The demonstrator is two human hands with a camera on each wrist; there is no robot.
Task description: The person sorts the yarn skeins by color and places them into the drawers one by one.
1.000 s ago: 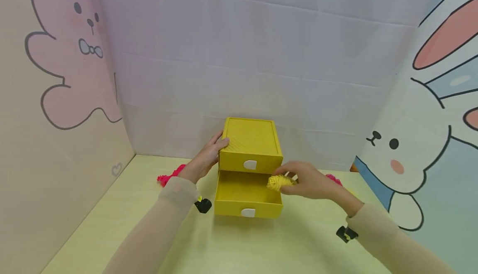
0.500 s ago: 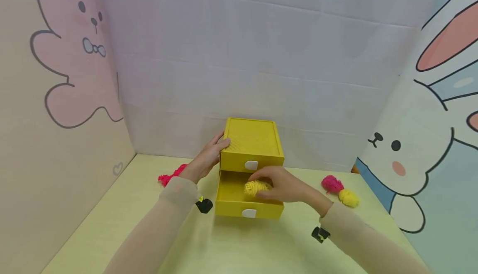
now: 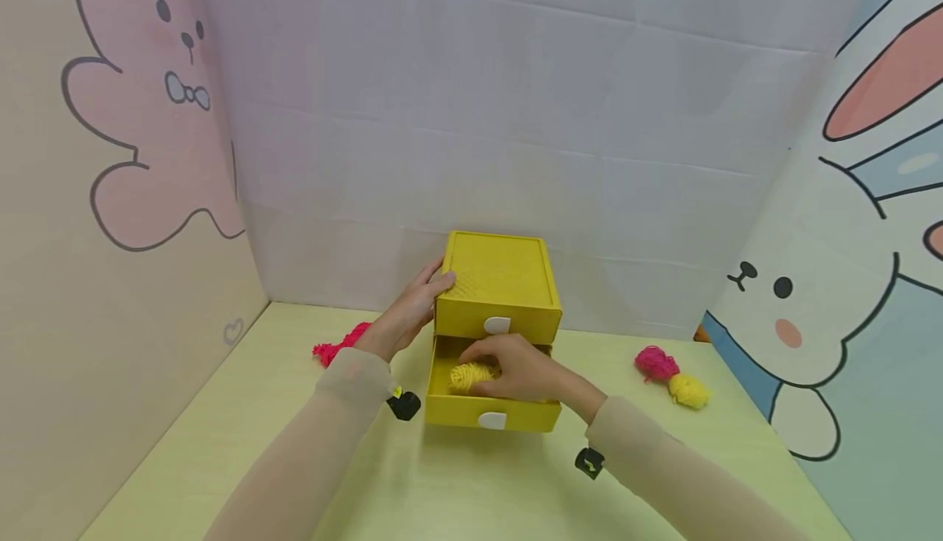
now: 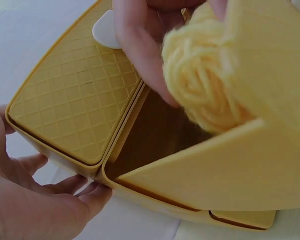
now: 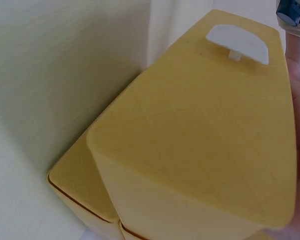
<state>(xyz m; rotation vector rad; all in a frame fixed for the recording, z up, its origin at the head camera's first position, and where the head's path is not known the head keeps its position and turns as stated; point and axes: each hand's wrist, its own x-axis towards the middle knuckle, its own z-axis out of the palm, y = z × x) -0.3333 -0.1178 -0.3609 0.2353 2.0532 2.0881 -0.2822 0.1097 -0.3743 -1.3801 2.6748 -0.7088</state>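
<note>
A yellow drawer box (image 3: 501,275) stands on the table with its lower drawer (image 3: 453,412) pulled out. My left hand (image 3: 403,320) holds the box's left side, its thumb on the top edge and fingertips against the side wall in the left wrist view. Between the thumb and fingers of my right hand (image 3: 519,367) is a small yellow ball of yarn (image 3: 469,376), down inside the lower drawer near its left end. The left wrist view shows the wound strands of that yarn ball (image 4: 199,75) close up. In the right wrist view the drawer front (image 5: 189,120) hides most of my right hand.
Red yarn (image 3: 340,346) lies behind my left wrist. To the right on the table are a magenta ball of yarn (image 3: 656,363) and another yellow ball of yarn (image 3: 688,391), side by side. The upper drawer (image 3: 464,319) is closed, and white cloth (image 3: 501,115) rises behind.
My right hand has moved left with the yellow yarn ball, from the drawer's right edge down into its left part. My left hand has stayed on the box.
</note>
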